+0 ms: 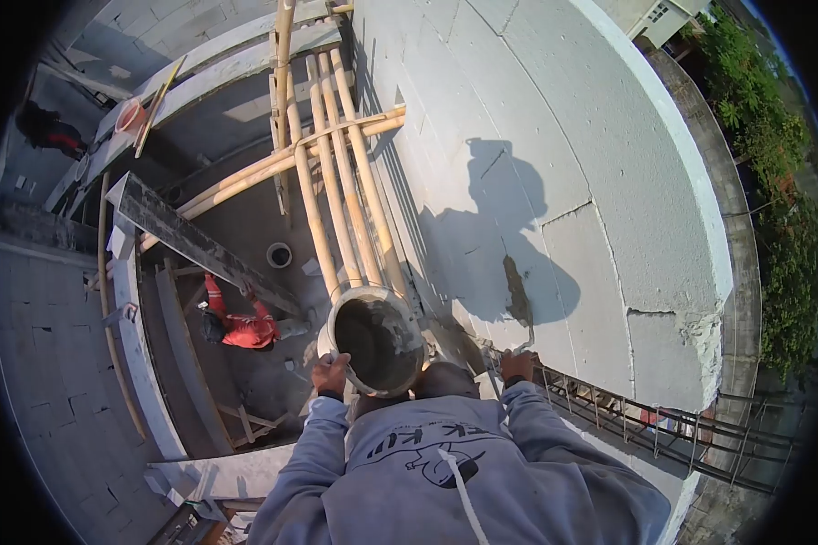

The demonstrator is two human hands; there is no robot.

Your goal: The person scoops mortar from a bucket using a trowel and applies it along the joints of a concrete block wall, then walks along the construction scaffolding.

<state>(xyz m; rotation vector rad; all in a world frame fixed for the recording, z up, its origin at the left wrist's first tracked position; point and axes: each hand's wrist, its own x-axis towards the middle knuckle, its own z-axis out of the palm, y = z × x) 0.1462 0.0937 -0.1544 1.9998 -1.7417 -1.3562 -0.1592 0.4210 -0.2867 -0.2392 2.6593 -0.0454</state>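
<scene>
My left hand is closed on the rim of a round bucket, which sits in front of my body with grey mortar inside. My right hand is closed beside the block wall, around what looks like a trowel; only its thin metal part shows, and its handle is hidden by my fingers. Just above that hand, a brownish smear of mortar marks the wall. My shadow falls across the blocks.
Bamboo poles form scaffolding ahead of me. Far below, a person in red is beside a long board, near another bucket. Another person is at the far left. Rebar runs along the right edge, with trees outside.
</scene>
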